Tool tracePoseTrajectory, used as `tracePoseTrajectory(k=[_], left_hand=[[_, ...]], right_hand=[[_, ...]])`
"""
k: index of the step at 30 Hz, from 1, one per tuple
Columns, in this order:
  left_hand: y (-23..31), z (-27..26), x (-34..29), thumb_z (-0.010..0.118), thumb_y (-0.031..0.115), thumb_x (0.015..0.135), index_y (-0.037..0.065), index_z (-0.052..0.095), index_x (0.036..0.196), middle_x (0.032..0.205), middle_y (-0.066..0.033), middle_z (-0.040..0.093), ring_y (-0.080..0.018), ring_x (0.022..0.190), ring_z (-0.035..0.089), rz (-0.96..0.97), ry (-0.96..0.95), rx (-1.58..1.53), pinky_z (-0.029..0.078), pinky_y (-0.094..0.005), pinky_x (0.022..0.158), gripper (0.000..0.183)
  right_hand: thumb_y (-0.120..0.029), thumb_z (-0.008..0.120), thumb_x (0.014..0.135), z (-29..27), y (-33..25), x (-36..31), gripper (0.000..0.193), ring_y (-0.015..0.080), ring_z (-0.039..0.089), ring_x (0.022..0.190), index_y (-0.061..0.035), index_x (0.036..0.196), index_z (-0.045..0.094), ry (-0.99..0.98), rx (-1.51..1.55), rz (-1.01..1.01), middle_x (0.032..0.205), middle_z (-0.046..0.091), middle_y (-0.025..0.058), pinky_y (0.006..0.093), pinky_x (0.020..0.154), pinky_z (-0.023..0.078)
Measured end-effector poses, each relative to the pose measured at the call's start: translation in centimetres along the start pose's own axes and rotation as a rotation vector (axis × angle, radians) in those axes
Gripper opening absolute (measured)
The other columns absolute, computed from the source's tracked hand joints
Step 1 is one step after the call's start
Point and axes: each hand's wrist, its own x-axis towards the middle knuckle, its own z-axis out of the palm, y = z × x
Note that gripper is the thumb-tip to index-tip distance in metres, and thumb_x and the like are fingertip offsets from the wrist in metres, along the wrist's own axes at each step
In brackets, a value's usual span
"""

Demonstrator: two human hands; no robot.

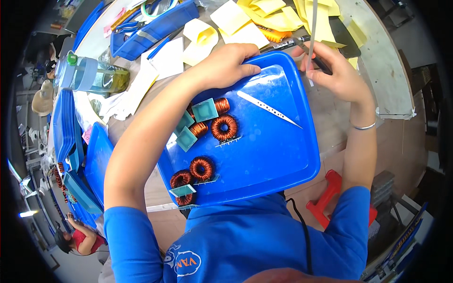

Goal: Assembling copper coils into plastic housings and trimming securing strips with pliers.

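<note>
A blue tray (pixel 264 170) lies tilted in front of me. My left hand (pixel 231 66) grips its far rim, the thumb inside and the fingers over the outer side. Beyond the tray's far right corner, my right hand (pixel 332 70) is closed around a slim black pen-like tool (pixel 322 64); its exact kind is unclear. A narrow pale strip (pixel 314 28) runs upward past those fingers. Inside the tray, several copper-wound ring coils (pixel 224 127) on small green boards (pixel 205 110) sit along the left side. White perforated tweezers (pixel 269 109) lie at the upper right.
Yellow paper pieces (pixel 236 23) and a black marker (pixel 283 45) lie beyond the tray. A blue bin (pixel 153 30) of tools and a water bottle (pixel 94 74) stand far left. More blue trays (pixel 68 122) are stacked at left. A red frame (pixel 328 193) shows lower right.
</note>
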Motion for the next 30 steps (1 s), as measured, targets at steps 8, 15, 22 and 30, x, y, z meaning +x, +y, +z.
tracePoseTrajectory(k=[8, 15, 22, 30], left_hand=[[-0.8, -0.1, -0.2, 0.060, 0.017, 0.080, -0.002, 0.057, 0.092, 0.079, -0.0147, 0.060, -0.0238, 0.073, 0.058, 0.027, 0.127, 0.138, 0.046, -0.0316, 0.069, 0.023], [0.6, -1.2, -2.1, 0.061, 0.019, 0.078, 0.000, 0.060, 0.100, 0.094, -0.0164, 0.061, -0.0283, 0.090, 0.059, 0.031, 0.261, 0.294, 0.045, -0.0337, 0.083, 0.029], [7.9, -1.5, -13.1, 0.063, 0.015, 0.075, 0.003, 0.061, 0.090, 0.089, -0.0112, 0.060, -0.0265, 0.087, 0.058, 0.121, 0.384, 0.114, 0.045, -0.0338, 0.078, 0.020], [12.0, 5.2, -23.3, 0.064, 0.003, 0.076, -0.001, 0.061, 0.075, 0.070, -0.0090, 0.060, -0.0189, 0.067, 0.056, 0.079, 0.685, -0.386, 0.043, -0.0287, 0.059, 0.006]], right_hand=[[-0.003, 0.053, 0.077, 1.5, -0.9, -0.7, 0.035, 0.0073, 0.045, 0.075, -0.0017, 0.112, 0.049, -0.087, 0.030, -0.004, 0.084, 0.049, 0.0004, 0.0206, 0.066, 0.039], [-0.001, 0.054, 0.076, 4.4, -3.9, -2.1, 0.039, 0.0105, 0.048, 0.075, 0.0010, 0.115, 0.048, 0.317, 0.135, 0.002, 0.083, 0.051, 0.0032, 0.0229, 0.069, 0.040], [-0.007, 0.051, 0.077, 12.2, -8.8, -4.5, 0.046, 0.0160, 0.046, 0.067, -0.0006, 0.122, 0.040, 0.356, 1.063, -0.047, 0.078, 0.050, 0.0102, 0.0294, 0.060, 0.041], [-0.013, 0.054, 0.072, 19.2, -13.3, -6.2, 0.063, 0.0161, 0.052, 0.066, 0.0038, 0.128, 0.029, 0.158, 0.910, 0.077, 0.080, 0.056, 0.0140, 0.0248, 0.060, 0.041]])
